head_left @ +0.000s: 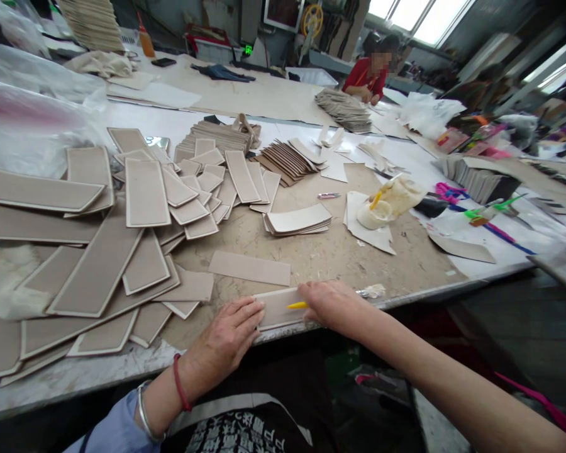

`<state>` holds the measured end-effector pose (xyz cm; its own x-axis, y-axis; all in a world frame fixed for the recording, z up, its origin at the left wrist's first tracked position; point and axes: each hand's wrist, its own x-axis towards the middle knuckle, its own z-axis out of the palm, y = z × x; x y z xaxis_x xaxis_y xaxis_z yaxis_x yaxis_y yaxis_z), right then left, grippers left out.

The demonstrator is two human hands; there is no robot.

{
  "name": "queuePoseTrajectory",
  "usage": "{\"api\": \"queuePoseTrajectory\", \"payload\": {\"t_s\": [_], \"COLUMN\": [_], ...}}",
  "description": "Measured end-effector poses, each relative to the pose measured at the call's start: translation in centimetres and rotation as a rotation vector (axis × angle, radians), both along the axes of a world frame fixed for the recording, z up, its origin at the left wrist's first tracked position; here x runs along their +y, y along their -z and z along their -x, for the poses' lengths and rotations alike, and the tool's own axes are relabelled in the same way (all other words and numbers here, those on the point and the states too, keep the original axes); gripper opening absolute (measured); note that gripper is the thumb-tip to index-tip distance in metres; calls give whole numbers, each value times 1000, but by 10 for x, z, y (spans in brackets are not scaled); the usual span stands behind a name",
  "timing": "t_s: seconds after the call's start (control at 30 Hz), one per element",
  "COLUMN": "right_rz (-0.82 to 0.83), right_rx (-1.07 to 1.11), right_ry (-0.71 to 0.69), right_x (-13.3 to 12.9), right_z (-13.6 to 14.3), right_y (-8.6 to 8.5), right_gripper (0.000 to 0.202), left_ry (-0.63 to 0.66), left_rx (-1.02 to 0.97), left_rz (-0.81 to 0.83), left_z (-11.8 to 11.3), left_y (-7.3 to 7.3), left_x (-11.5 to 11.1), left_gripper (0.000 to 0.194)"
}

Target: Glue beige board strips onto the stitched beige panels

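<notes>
At the table's front edge lies a beige rectangular panel with a pale border. My left hand rests on the panel's left end, fingers stretched out flat. Wrapped round a yellow-handled brush, my right hand is over the panel's right end. The handle's yellow tip points left, and whitish bristles show beyond the hand on the right. Just behind lies a second plain beige panel. A small stack of curved pale panels sits farther back.
Loose bordered panels pile up at the left. A glue pot with a yellow stick stands on a scrap at the right. Behind are brown stacked pieces and a small cutter. A person in red sits across the tables.
</notes>
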<state>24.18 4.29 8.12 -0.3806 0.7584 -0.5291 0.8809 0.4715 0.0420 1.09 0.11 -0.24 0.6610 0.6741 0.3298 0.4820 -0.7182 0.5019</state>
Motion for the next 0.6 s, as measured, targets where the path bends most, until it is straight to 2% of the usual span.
{"api": "queuePoseTrajectory", "payload": {"t_s": [0.23,0.37,0.47,0.6], "right_rz": [-18,-74,-181,-440], "right_rx": [26,25,10,105], "right_ry": [13,47,100,67], "right_x": [2,-7,-27,-60], "right_z": [0,-10,-26,-43], "right_y": [1,-2,0,18], "right_gripper": [27,43,43,31], "left_ry": [-3,11,12,4], "left_rx": [33,58,61,73], "left_rz": [-32,-83,-107,-106], "left_z": [-2,-3,-2,0], "left_y": [-1,-4,-2,5], "left_x": [3,5,5,5], "left_gripper": [29,31,33,35]}}
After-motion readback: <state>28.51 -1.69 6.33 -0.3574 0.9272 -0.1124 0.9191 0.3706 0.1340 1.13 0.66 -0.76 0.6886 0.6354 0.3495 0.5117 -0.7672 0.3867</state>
